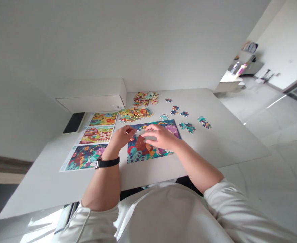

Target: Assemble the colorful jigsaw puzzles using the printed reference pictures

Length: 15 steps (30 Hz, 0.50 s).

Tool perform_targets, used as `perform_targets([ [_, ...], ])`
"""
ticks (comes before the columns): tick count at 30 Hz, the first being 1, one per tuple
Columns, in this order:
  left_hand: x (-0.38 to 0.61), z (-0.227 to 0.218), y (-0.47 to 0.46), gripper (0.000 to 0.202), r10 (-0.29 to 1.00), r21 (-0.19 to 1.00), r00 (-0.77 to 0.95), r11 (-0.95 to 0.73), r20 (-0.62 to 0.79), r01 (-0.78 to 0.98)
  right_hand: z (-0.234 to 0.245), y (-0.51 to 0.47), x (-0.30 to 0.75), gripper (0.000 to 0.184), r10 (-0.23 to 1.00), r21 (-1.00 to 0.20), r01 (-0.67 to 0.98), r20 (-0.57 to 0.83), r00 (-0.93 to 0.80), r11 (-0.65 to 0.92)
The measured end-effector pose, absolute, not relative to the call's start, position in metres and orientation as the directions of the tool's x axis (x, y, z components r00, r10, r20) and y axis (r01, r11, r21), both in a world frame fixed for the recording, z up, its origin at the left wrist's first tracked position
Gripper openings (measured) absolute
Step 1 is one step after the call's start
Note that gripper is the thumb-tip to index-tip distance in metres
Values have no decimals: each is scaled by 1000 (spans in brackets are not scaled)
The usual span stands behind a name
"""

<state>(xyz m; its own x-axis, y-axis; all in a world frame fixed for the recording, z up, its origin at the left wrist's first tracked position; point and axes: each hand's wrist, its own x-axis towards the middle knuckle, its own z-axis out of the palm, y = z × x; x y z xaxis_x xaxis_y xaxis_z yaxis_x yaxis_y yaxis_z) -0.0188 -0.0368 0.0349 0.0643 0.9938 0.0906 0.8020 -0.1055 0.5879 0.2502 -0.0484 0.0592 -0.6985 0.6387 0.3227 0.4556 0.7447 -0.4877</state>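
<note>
A partly assembled jigsaw puzzle (pixel 139 155) with a dark blue and teal animal picture lies flat in front of me. Over its upper left edge is my left hand (pixel 121 137), thumb and forefinger pinched together; whatever is between them is too small to make out. My right hand (pixel 161 137) hovers on or just above the puzzle's middle, fingers stretched and apart, and it hides part of the picture. To the left lies a reference sheet (pixel 97 135) with three printed pictures, its lower one matching the puzzle's colours.
Loose pieces form a yellow pile (pixel 130 114) and a mixed pile (pixel 146 98) behind the puzzle. Several teal and blue pieces (pixel 189 127) are scattered to the right. A white box (pixel 92 101) stands at the back left by the wall, with a dark phone (pixel 74 122) beside the sheet.
</note>
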Motion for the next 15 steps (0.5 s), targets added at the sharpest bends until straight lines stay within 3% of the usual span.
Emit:
perform_targets([
  [7,2,38,-40,39,961,649,117,-255,249,717,83,-12,332,22,775,-539,564,350,-525,626],
  [11,4,35,-40,37,939,635,92,-294,331,714,74,8,407,19,947,-602,732,238,-217,319],
  [15,9,32,-42,35,926,609,94,-313,364,729,64,21,472,17,955,-682,732,221,195,9],
])
